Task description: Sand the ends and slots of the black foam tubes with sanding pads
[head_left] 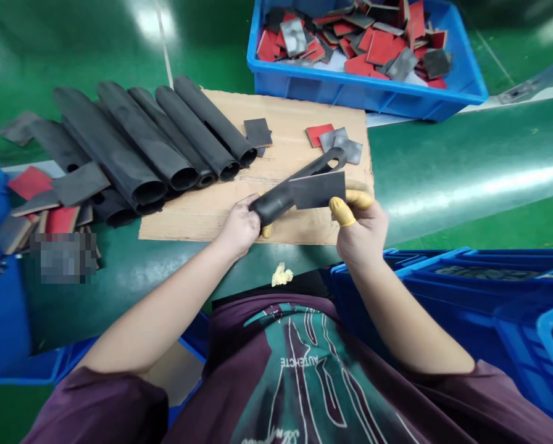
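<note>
My left hand (242, 227) is closed round the near end of a black tube (276, 203), which points away to the upper right and has an oval opening near its far end. Between the thumb and fingers of my right hand (362, 225) is a flat dark grey rectangular sanding pad (320, 190). The pad lies across the tube's side from my view; whether they touch I cannot tell. Yellow finger cots cover some fingertips of my right hand. Beneath both hands lies a cardboard sheet (202, 219).
Several black tubes (137, 148) lie side by side at the left. Red and grey pads (63, 219) are heaped beyond them, and a few grey pads (350, 151) rest on the cardboard. A blue bin (364, 92) of pads stands at the back. Blue crates (443, 296) flank me at right.
</note>
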Motion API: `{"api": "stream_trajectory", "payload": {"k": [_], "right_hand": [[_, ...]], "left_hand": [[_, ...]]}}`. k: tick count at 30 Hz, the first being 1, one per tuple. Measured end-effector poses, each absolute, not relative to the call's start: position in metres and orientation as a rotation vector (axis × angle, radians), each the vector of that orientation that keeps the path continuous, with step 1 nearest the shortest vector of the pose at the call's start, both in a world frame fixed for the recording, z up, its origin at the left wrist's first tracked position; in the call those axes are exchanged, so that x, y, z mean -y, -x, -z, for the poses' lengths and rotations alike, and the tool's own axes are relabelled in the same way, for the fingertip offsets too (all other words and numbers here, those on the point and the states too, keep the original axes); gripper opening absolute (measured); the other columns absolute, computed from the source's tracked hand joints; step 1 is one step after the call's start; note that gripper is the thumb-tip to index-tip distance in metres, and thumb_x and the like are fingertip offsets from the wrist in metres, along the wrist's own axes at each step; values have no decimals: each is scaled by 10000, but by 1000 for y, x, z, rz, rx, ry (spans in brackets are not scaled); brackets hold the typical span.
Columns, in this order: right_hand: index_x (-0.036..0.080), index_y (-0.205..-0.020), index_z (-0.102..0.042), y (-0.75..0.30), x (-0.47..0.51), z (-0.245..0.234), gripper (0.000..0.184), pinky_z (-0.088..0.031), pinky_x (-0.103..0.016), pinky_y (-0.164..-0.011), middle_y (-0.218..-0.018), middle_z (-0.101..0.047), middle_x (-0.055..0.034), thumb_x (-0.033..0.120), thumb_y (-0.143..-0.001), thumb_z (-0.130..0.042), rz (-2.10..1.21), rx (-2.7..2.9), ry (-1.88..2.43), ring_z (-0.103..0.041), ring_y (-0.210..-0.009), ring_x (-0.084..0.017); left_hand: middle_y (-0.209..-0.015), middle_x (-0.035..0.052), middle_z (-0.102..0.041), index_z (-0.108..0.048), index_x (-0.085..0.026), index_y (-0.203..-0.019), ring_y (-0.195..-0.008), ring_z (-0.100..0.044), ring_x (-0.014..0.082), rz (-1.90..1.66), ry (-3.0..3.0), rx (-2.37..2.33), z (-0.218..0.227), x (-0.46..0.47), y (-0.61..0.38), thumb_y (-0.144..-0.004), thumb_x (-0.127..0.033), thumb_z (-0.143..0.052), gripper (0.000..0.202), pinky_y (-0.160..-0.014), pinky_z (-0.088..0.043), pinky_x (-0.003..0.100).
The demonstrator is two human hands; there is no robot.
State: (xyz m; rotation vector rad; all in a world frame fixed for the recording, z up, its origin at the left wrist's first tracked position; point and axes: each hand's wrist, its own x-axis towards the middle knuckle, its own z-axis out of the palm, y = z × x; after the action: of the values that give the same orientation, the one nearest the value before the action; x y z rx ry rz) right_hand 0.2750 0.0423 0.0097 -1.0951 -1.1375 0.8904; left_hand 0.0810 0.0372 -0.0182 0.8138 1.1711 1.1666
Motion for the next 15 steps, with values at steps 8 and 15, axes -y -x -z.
{"api": "stream_trajectory", "payload": {"k": [8,15], "right_hand": [[247,-689,-451,-272,-43,-8,475,-512,-307,-657,-739,-575,20,544,-734,-819,-933,1266,996,-616,-745,-158],[261,-924,-605,-257,-27,7,317,-513,-435,-933,-981,-616,-45,432,-752,-809,-950,1518,1212,-587,-974,-223]], "left_hand": [[-546,-85,-504,-630,-164,-813,-420,-370,52,-1156,-738,-1218,16,-36,-81,-565,-102,-615,256,-410,-303,196],[-572,-52,-575,-612,-194,-669,-602,-582,117,-1175,-717,-1120,3,-37,-89,-483,-69,-508,247,-598,-483,218]]}}
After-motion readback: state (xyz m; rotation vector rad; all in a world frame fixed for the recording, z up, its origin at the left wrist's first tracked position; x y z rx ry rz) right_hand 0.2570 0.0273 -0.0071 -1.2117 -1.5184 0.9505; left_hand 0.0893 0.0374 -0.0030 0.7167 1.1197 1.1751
